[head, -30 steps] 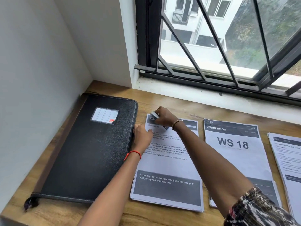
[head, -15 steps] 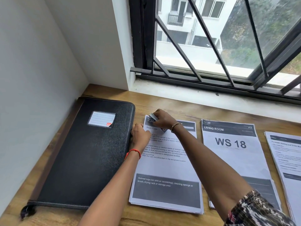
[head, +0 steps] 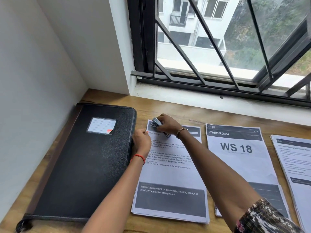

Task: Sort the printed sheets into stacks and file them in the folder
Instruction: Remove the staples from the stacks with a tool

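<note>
While the black zip folder (head: 80, 165) lies closed and flat at the left of the wooden desk (head: 185, 113), what it holds cannot be seen. A clear label pocket (head: 101, 125) on its cover contains a lined card with a red mark at one lower corner. The folder's right edge runs just beside the first of three stacks of printed sheets, all lying outside it on the desk.

That first pile, the "Wash Cups" stack (head: 170, 179), has a dark header band numbered 238 and a dark block of text near its bottom edge. The left hand (head: 140, 143), a red thread (head: 138, 157) at its wrist, sits at the stack's upper left edge, in the gap next to the folder. Its fingers are curled and its thumb lies on the top sheet, holding the edge of the pile. The right hand (head: 168, 125), wearing a beaded bracelet (head: 180, 132), reaches across to the stack's top left corner. Its fingers are wrapped round what looks like a small stapler (head: 156, 121), blue-grey, set on the number in the header.

To the right, slightly apart, lies the "WS 18" stack (head: 239, 158), headed LIVING ROOM. Beyond it is a third stack (head: 296, 165) of closely printed pages, cut off by the frame's edge. A patterned sleeve (head: 262, 217) covers the right upper arm. Behind the desk stands a barred window (head: 218, 47).
</note>
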